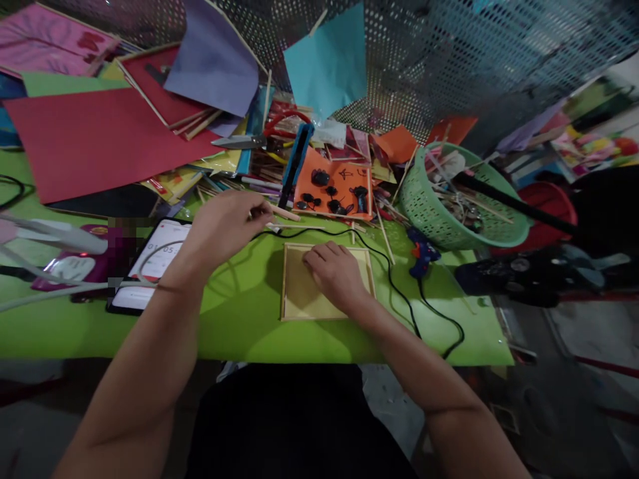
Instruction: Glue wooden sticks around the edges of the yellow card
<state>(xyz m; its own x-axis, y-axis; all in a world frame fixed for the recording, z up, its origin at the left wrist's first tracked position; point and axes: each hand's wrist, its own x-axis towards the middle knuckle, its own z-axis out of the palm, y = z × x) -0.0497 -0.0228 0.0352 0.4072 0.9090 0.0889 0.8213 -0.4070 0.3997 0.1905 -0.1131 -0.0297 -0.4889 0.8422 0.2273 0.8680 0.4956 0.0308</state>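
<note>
My left hand (232,223) reaches over the middle of the table, its fingers closed at the near end of a thin wooden stick (286,213). Below and to the right lies a yellow sheet (299,293) edged with thin wooden sticks, like a small square frame. On this sheet rests my right hand (334,269), palm down with fingers loosely bent; nothing shows in its grasp. A blue glue gun (422,256) lies to the right of the frame, its black cord looping on the table.
A phone (160,259) and cables lie left on the green table (239,332). Scissors (244,142), coloured paper (110,136), an orange decorated panel (334,183) and many sticks crowd the back. A green basket (464,233) holding sticks stands right, beside a dark metal object.
</note>
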